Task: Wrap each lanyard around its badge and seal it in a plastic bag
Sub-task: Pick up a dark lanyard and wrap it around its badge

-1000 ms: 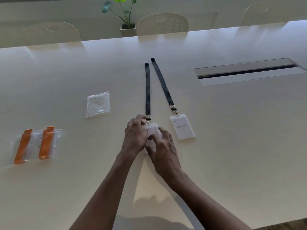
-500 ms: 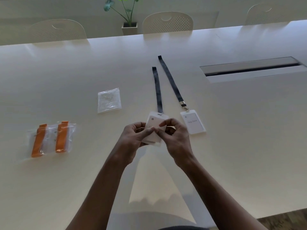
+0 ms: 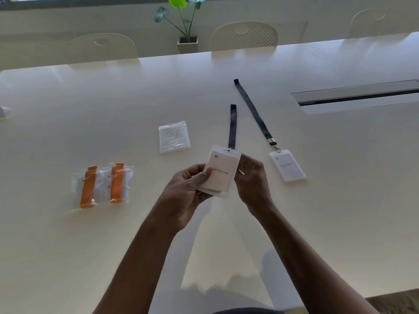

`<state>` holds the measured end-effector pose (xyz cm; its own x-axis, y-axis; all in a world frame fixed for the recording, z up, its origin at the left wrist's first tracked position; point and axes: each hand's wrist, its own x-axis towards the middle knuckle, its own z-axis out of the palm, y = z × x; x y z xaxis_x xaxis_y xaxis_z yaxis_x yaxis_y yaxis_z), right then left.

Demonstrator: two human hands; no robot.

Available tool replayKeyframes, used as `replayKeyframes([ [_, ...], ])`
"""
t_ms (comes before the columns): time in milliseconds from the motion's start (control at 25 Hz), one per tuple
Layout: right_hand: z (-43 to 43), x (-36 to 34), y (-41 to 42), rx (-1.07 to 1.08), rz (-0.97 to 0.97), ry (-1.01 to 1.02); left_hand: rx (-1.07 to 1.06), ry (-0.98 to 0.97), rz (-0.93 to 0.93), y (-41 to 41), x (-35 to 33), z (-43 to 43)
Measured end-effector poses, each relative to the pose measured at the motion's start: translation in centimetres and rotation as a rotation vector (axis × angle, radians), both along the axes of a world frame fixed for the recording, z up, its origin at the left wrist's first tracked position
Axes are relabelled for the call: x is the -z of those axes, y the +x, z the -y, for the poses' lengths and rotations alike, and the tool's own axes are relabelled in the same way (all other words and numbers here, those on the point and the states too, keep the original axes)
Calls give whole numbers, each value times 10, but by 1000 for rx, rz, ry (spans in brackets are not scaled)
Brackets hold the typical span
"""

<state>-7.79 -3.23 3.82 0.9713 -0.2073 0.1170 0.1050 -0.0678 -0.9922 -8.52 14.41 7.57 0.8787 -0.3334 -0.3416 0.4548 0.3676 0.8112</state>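
I hold a white badge (image 3: 223, 171) in a clear holder above the table. My left hand (image 3: 188, 189) grips its left edge with the thumb on its face. My right hand (image 3: 252, 177) is curled at its right edge, behind the holder. Its dark lanyard (image 3: 233, 125) trails away from the badge top onto the table. A second badge (image 3: 287, 165) lies flat to the right, its dark lanyard (image 3: 252, 109) stretched out behind it. A clear empty plastic bag (image 3: 174, 136) lies left of the held badge.
Two sealed bags with orange lanyards (image 3: 103, 184) lie at the left on the white table (image 3: 90, 245). A cable slot (image 3: 358, 96) is set into the table at the right. Chairs (image 3: 243, 37) and a potted plant (image 3: 187, 30) stand beyond the far edge.
Both hands lifted the left badge off the table and tilted it up toward me; its lanyard dragged nearer. The camera view shifted, so the table items sit further right.
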Motion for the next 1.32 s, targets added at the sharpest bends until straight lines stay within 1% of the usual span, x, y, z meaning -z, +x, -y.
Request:
replayKeyframes([
  [40,-4,-1,-1,1,-5,69,14,-13,-4,-1,0,-4],
  [120,-10,0,-3,-4,-9,136,30,-3,20,-3,1,-8],
  [240,-21,1,-7,-20,-47,231,-36,25,84,-4,2,-9],
  [440,-38,2,-16,-96,-45,366,-117,-2,109,-4,1,-12],
  [560,-50,7,-27,-108,-62,353,-170,-11,143,-3,-3,-13],
  [600,-55,9,-32,-108,-81,351,-198,21,168,-2,-5,-13],
  [720,-68,9,-47,-120,-143,350,-278,233,263,1,-7,-13],
  [800,-68,5,-53,-144,-174,338,-330,296,261,2,-5,-12],
  [960,-68,-5,-57,-201,-231,326,-406,224,154,-1,-2,-8],
  [1160,-65,-11,-60,-209,-250,308,-457,240,154,-4,1,-3],
  [1320,-60,-16,-65,-246,-236,189,-483,255,154,-4,1,-1],
])
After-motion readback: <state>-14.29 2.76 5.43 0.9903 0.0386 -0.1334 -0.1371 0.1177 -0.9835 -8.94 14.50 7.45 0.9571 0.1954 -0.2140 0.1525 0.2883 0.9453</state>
